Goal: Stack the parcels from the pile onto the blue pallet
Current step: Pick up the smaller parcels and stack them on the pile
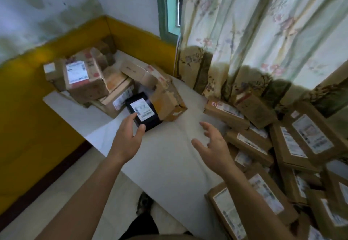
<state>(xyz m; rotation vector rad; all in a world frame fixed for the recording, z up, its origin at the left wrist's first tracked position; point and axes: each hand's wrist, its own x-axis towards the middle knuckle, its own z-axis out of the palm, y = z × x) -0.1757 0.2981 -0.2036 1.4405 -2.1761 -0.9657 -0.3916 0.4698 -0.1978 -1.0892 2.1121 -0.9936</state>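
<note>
My left hand (130, 132) grips the near end of a small black parcel (144, 111) with a white label, held just above a pale sheet-covered platform (165, 156). The parcel sits beside stacked brown parcels (84, 77) in the platform's far corner, next to a torn brown box (165, 96). My right hand (211, 141) hovers open over the platform, fingers spread, holding nothing. A pile of brown labelled parcels (293, 145) lies to its right. No blue surface of a pallet shows.
A yellow and white wall (28, 98) runs along the left and back. A flowered curtain (263, 32) hangs behind the pile, beside a green window frame (163, 8). Pale floor (62, 192) shows at the lower left.
</note>
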